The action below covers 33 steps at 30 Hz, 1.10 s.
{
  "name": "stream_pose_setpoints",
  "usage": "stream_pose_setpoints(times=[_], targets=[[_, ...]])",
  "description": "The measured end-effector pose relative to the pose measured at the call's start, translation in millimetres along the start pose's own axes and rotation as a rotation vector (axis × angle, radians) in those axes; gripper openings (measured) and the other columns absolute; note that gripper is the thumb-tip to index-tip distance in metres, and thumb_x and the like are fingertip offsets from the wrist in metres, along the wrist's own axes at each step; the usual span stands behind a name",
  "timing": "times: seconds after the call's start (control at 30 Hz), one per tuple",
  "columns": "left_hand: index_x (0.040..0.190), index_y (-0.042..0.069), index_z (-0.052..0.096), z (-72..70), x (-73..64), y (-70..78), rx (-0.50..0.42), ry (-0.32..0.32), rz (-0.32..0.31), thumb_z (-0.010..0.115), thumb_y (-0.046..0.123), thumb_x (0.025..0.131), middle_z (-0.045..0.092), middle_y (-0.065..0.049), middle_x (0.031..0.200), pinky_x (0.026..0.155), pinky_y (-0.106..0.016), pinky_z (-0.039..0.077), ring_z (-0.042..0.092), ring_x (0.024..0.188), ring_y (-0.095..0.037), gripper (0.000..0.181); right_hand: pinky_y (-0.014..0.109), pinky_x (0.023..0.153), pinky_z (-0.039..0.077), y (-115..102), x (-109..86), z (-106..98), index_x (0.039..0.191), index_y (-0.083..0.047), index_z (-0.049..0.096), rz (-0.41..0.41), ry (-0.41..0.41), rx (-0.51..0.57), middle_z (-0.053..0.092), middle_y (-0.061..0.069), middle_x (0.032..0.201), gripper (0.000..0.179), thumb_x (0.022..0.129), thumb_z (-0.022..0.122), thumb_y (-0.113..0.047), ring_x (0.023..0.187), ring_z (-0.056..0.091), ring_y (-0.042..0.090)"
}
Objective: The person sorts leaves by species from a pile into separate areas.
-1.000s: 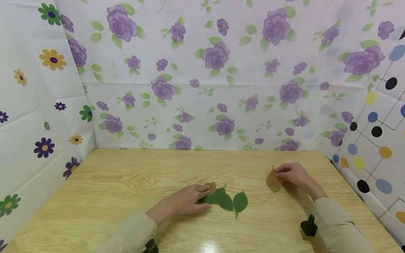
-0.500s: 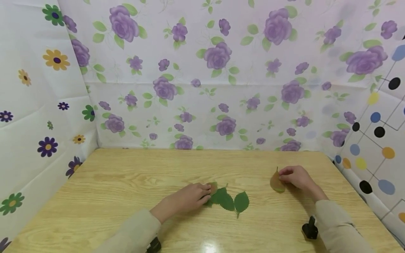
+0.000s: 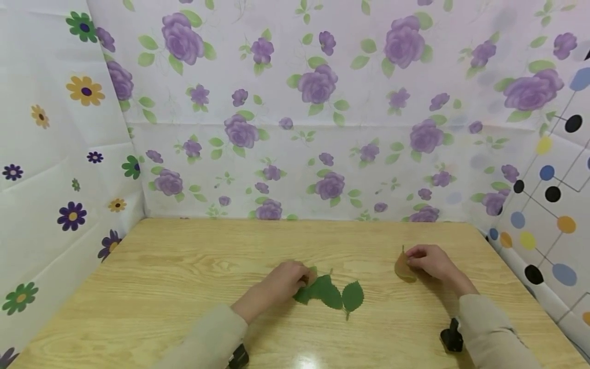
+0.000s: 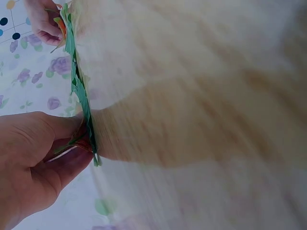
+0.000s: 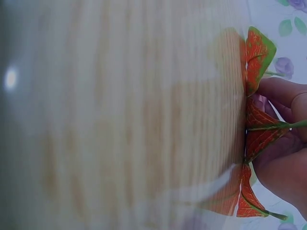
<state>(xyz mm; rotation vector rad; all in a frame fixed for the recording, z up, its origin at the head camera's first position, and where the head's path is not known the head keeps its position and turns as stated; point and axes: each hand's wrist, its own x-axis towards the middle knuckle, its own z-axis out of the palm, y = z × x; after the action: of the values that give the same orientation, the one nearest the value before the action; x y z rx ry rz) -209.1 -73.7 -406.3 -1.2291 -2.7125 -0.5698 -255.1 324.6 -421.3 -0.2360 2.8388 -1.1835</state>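
Note:
My left hand pinches a small reddish-green leaf at the left end of a row of green leaves. In the left wrist view its thumb and fingers close around that red leaf, beside the green leaves. To the right, my right hand pinches the edge of an orange-brown leaf, which bends up with its stem pointing away. The right wrist view shows orange-red leaves at the fingers: one with green edges, one in the middle and one lower down.
Everything lies on a light wood-grain table. A floral curtain stands behind it, with patterned sheets at the left and right. Black wrist devices sit below the left and right sleeves.
My left fingers, earlier laid over the leaves, have curled and drawn up onto the reddish leaf, uncovering more green. The right hand has shifted slightly right with its leaf, which now bends more.

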Motion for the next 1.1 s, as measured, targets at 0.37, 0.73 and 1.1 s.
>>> stream_pose_setpoints(times=[0.37,0.73,1.1], targets=[[0.089,0.004,0.062,1.7,1.7,3.3,0.016,-0.017,-0.094,0.069,-0.008,0.084,0.057,-0.003,0.081,0.069,-0.026,0.047,0.055,0.081,-0.018,0.015,0.029,0.067,0.049,0.6,1.2,2.2,0.103,0.007,0.065,-0.025,-0.001,0.012,0.067,0.009,0.091,0.021,0.088,0.068,-0.007,0.08,0.06,0.017],[0.115,-0.003,0.061,3.6,3.9,-1.9,0.067,0.067,-0.159,0.082,0.003,0.075,0.057,-0.012,0.093,0.069,-0.03,0.05,0.056,0.079,-0.022,0.046,0.029,0.066,0.049,-2.5,-1.1,4.1,0.103,0.008,0.064,-0.006,-0.011,0.044,0.066,0.009,0.09,0.02,0.089,0.066,-0.006,0.078,0.059,0.017],[0.115,-0.006,0.059,2.0,0.6,-9.1,-0.267,0.125,-0.255,0.071,-0.009,0.081,0.06,-0.013,0.094,0.069,-0.03,0.052,0.059,0.083,-0.025,0.036,0.031,0.066,0.049,-0.9,-0.6,3.5,0.105,0.007,0.063,-0.007,-0.014,0.036,0.065,0.008,0.09,0.021,0.09,0.066,-0.008,0.078,0.058,0.018]])
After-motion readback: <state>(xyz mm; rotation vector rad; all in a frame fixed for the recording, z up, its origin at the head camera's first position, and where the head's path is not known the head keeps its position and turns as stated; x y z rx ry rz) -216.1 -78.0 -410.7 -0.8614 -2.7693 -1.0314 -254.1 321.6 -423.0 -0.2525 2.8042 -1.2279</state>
